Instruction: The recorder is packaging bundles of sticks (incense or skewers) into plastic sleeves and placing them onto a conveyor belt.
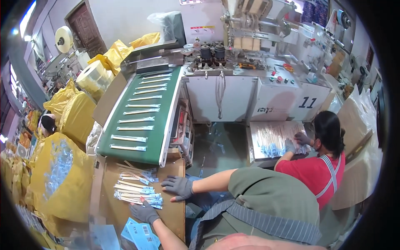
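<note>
On a brown cardboard work surface (pixel 109 208) lies a loose pile of wrapped chopsticks (pixel 132 188), slim wooden sticks in clear film with blue ends. At the pile's near edge my left hand (pixel 145 212), in a grey glove with bare fingertips, touches the packets, its fingers apart. My right hand (pixel 178 187), gloved the same way, rests flat with spread fingers on the cardboard to the right of the pile, holding nothing. Blue printed bags (pixel 139 234) lie beside my left wrist. Beyond the pile, a green conveyor belt (pixel 141 89) carries single wrapped chopsticks in a spaced row.
A large yellow bag (pixel 62 183) filled with blue-ended packets stands at left. To the right, a co-worker in red (pixel 310 171) handles a metal tray (pixel 271 139) of chopsticks. A packaging machine (pixel 233 79) stands at the back. Some packets lie on the floor (pixel 212 154).
</note>
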`<state>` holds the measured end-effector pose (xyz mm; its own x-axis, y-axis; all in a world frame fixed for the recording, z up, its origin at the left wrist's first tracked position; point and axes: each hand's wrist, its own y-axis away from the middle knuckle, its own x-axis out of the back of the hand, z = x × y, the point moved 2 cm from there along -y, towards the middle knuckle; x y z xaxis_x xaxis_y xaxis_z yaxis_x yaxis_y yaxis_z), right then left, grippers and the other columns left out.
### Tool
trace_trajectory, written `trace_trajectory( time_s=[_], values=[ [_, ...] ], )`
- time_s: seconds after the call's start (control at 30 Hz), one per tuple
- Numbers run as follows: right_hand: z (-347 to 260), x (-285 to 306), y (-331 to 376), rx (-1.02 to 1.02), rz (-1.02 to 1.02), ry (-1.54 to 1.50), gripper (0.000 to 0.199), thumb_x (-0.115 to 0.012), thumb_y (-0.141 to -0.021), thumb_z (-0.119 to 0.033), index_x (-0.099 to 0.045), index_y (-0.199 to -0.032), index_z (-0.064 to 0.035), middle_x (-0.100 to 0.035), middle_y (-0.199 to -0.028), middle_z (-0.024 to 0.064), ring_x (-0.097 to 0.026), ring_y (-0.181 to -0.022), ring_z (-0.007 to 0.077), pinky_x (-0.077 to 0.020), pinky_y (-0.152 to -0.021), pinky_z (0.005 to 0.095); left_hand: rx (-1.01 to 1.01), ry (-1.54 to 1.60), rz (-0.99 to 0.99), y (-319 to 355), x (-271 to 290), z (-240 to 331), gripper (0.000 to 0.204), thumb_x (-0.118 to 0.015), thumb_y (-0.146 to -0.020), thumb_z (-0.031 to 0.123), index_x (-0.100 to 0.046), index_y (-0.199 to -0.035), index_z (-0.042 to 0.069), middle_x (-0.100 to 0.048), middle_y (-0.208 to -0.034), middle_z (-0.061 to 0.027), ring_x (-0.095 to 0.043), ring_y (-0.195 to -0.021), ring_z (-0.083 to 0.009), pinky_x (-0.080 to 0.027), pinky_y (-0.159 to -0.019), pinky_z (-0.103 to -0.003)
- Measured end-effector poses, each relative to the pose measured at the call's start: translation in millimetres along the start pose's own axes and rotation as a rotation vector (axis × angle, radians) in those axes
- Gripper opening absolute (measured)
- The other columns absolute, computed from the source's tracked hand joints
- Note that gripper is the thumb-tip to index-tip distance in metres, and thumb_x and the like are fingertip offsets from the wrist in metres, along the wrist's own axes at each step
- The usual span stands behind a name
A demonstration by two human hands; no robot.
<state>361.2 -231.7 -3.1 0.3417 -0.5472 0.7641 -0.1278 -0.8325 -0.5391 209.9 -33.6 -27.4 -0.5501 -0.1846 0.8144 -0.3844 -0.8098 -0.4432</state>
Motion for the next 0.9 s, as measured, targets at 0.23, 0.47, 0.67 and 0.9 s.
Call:
trace_trajectory(
  time_s=[0.23, 0.47, 0.67, 0.9],
  values=[
    [0.4, -2.6, -0.7, 0.010, -0.005, -0.005, 0.059, -0.056, -0.079, -0.049, -0.051, -0.115, -0.0020, -0.049, -0.121, 0.0203, -0.046, -0.115, 0.0383, -0.0318, -0.103, 0.0510, 0.015, -0.046, 0.013, 0.3, 2.8, -0.5, 0.066, -0.050, -0.090, 0.049, -0.048, -0.126, -0.006, -0.050, -0.128, -0.0258, -0.046, -0.119, -0.0385, -0.033, -0.102, -0.045],
    [0.2, -3.5, 0.1, 0.003, 0.020, -0.040, 0.061, -0.057, -0.075, -0.048, -0.051, -0.112, -0.0005, -0.049, -0.119, 0.0216, -0.046, -0.114, 0.0400, -0.0316, -0.103, 0.0521, 0.004, -0.045, 0.024, 1.3, 1.6, -1.0, 0.065, -0.049, -0.090, 0.049, -0.048, -0.126, -0.006, -0.051, -0.127, -0.0253, -0.048, -0.118, -0.0383, -0.035, -0.102, -0.045],
    [0.7, -5.1, -1.0, -0.002, 0.022, -0.052, 0.061, -0.057, -0.074, -0.048, -0.051, -0.112, -0.0004, -0.049, -0.119, 0.0217, -0.046, -0.114, 0.0400, -0.0317, -0.103, 0.0520, 0.000, -0.041, -0.005, -2.2, 6.8, 2.2, 0.065, -0.049, -0.090, 0.049, -0.049, -0.124, -0.006, -0.052, -0.127, -0.0244, -0.048, -0.117, -0.0380, -0.035, -0.101, -0.045],
    [1.3, -5.0, -0.1, -0.005, 0.020, -0.052, 0.061, -0.058, -0.074, -0.048, -0.052, -0.112, -0.0005, -0.049, -0.120, 0.0219, -0.045, -0.116, 0.0396, -0.0311, -0.104, 0.0523, -0.008, -0.016, 0.011, -0.9, 5.5, 1.9, 0.065, -0.049, -0.090, 0.050, -0.048, -0.125, -0.005, -0.052, -0.126, -0.0252, -0.048, -0.117, -0.0385, -0.035, -0.101, -0.046]
  ],
)
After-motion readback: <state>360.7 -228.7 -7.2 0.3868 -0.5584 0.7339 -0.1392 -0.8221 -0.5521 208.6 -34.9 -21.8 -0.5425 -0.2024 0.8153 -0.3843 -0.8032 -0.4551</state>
